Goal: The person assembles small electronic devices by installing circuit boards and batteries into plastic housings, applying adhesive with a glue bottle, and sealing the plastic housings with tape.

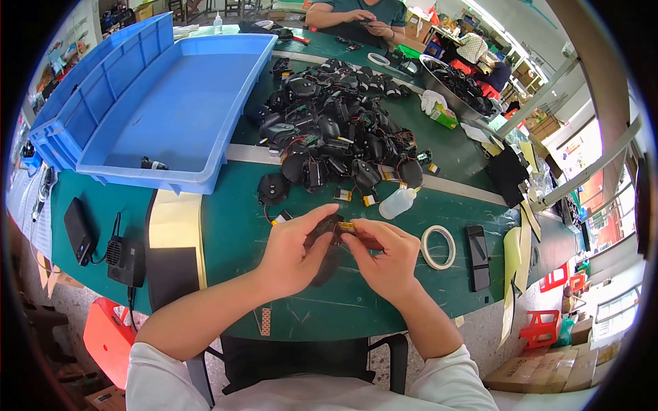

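Black plastic part [330, 225] with a small yellow-edged cell [347, 227] by it, both in the fingers on the near side of the big pile of black parts [312, 123], looks like just above the green surface [236, 192]. Left grip [291, 250] is pinched narrow on the black part, right grip [386, 257] is narrow too, thumb and index on the cell. Can't really tell if the cell touches the part or just sits in front of it, the fingers hide too much.

My guess is the step in hand is lining up the cell with the part, or maybe checking it, hard to say which. If it's fitting, I'd say the next move calls for the left grip to stay steady while the right one nudges the cell lightly, no forcing. White squeeze bottle [397, 203] is just off the pile's near right edge and the tape roll [452, 252] lies on the near side, right of the pile, so both look handy if anything needs sticking. Blue tray [154, 175] is left of the pile, fwiw
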Action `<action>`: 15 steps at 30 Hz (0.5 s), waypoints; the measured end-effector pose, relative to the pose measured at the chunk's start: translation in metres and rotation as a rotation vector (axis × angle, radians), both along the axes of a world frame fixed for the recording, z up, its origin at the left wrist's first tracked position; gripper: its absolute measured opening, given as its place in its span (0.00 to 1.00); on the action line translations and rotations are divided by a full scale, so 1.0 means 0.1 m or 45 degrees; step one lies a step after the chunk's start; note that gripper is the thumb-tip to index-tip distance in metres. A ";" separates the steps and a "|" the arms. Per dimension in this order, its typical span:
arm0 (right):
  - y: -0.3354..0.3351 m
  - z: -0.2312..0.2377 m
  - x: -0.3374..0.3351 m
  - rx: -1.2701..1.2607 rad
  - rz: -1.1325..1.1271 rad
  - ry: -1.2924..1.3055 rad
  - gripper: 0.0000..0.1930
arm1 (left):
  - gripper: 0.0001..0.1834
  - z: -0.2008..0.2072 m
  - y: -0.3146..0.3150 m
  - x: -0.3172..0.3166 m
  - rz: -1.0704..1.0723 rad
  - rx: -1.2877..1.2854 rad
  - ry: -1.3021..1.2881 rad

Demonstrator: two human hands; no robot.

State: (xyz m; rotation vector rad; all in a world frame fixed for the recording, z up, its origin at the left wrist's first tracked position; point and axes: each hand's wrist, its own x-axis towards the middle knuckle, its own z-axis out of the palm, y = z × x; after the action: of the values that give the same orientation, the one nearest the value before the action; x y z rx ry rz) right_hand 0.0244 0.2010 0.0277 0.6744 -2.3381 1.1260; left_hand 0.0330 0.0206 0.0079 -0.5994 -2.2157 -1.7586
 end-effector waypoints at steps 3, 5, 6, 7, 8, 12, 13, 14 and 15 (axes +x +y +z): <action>-0.03 0.02 0.01 -0.032 0.057 -0.091 0.10 | 0.23 -0.04 -0.02 -0.02 0.037 0.014 0.010; -0.04 0.03 0.03 -0.066 0.049 -0.053 0.09 | 0.23 -0.04 -0.01 -0.02 0.032 0.031 0.014; -0.05 0.04 0.03 -0.064 0.049 -0.051 0.09 | 0.23 -0.03 -0.01 0.00 0.043 0.029 0.032; -0.06 0.03 0.03 -0.067 0.022 -0.050 0.08 | 0.23 -0.02 -0.01 0.00 0.050 0.026 0.051; -0.07 0.03 0.03 -0.071 -0.007 -0.047 0.08 | 0.23 -0.01 -0.02 -0.01 0.046 0.026 0.055; -0.07 0.03 0.03 -0.054 -0.029 0.045 0.08 | 0.22 0.05 -0.01 -0.01 0.063 -0.024 0.062; -0.06 0.02 0.05 -0.042 -0.033 0.044 0.08 | 0.22 0.07 0.02 -0.01 0.054 -0.027 0.070; -0.05 0.02 0.04 -0.031 -0.040 0.054 0.08 | 0.22 0.09 0.02 -0.01 0.018 -0.027 0.103; -0.07 0.02 0.03 -0.020 -0.028 0.109 0.08 | 0.21 0.10 -0.01 0.01 0.048 -0.079 0.068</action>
State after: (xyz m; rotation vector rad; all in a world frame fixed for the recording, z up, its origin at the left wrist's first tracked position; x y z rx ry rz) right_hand 0.0270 0.1941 0.0295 0.6762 -2.2573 1.0833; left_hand 0.0336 0.0196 0.0184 -0.6063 -2.2370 -1.6417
